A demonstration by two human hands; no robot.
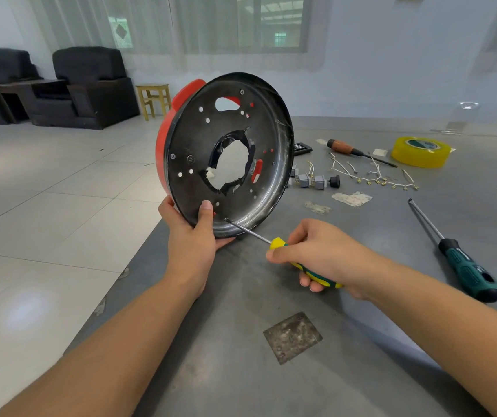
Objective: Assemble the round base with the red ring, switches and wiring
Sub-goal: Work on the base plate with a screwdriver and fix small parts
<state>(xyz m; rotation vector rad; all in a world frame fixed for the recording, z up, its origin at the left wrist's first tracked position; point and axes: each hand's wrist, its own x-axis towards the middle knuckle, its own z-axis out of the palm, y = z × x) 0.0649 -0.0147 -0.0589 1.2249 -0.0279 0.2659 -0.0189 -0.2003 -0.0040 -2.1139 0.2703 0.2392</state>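
Note:
The round black base (199, 145) stands on edge on the grey table, tilted, its inner face towards me, with a ragged hole in the middle. The red ring (161, 152) sits behind it, showing along the left rim. My left hand (193, 236) grips the base's lower edge, thumb on the inner face. My right hand (319, 254) holds a yellow-green screwdriver (283, 245), its tip touching the base near the bottom rim. Grey switches (315, 180) and white wires (370, 176) lie on the table to the right.
A teal-handled screwdriver (464, 266) lies at right, a wooden-handled one (349, 149) and a yellow tape roll (420, 152) farther back. A metal plate (292, 337) lies near me. The table's left edge (139, 260) runs diagonally; tiled floor, armchairs and a stool beyond.

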